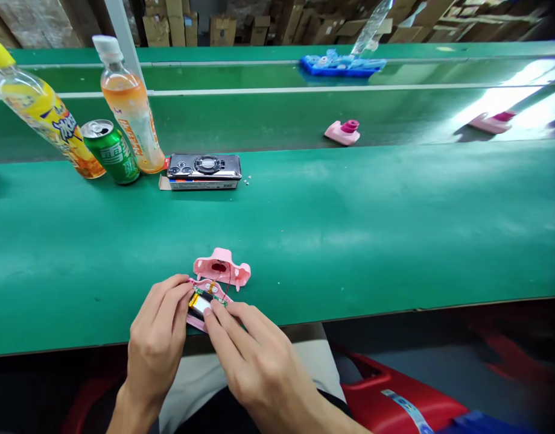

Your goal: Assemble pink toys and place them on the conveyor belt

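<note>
An opened pink plastic toy camera lies at the near edge of the green table. Its pink front shell (218,267) rests just beyond my fingers, joined by thin wires to the other half. That pink rear shell (197,323) holds a green circuit board (220,298) and a silver battery (199,305) with yellow tape at its end. My left hand (158,328) grips the left side of the rear shell, fingers bent together. With bent fingers, my right hand (254,355) presses on the battery and the shell's right side.
Two drink bottles (133,114) (51,117) and a green can (111,150) stand at the back left. A phone (204,166) lies on a small box (200,185). Pink toy parts (342,132) and a blue tray (338,65) sit farther back. A red chair (395,398) is at the lower right.
</note>
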A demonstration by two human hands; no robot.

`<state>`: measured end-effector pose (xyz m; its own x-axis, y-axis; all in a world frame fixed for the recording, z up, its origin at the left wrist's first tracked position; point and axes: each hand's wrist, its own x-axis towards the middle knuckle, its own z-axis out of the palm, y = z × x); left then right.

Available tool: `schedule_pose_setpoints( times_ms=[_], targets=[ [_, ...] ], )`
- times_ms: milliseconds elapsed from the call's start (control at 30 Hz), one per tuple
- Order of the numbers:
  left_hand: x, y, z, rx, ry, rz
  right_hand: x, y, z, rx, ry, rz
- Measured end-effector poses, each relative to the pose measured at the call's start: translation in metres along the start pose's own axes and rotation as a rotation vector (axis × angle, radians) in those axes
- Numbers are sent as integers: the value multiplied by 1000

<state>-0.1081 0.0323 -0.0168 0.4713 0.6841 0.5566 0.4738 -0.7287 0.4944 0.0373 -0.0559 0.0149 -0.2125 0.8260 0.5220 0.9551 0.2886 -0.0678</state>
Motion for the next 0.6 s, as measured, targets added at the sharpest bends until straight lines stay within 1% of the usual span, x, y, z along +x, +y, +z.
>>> schedule_pose_setpoints(
  times_ms=[167,267,333,400,500,533,600],
  targets=[
    [3,4,2,32,-28,2,-1,-6,2,-46,32,-23],
    [4,5,3,49,-27,-1,4,-5,-1,-62,-11,-50],
    [5,2,-1,26,-47,-19,5,-5,-3,-69,-55,-69],
    [5,-6,-10,-37,-149,-21,3,-4,-4,-72,-90,-77],
    [4,-21,-26,-115,-385,63,-3,1,-4,-72,-79,-65],
    [4,-25,-31,-117,-437,96,-5,4,-4,-71,-66,-59],
    [2,-30,-37,-101,-478,143,-6,12,-4,-63,-63,-65]
  ],
)
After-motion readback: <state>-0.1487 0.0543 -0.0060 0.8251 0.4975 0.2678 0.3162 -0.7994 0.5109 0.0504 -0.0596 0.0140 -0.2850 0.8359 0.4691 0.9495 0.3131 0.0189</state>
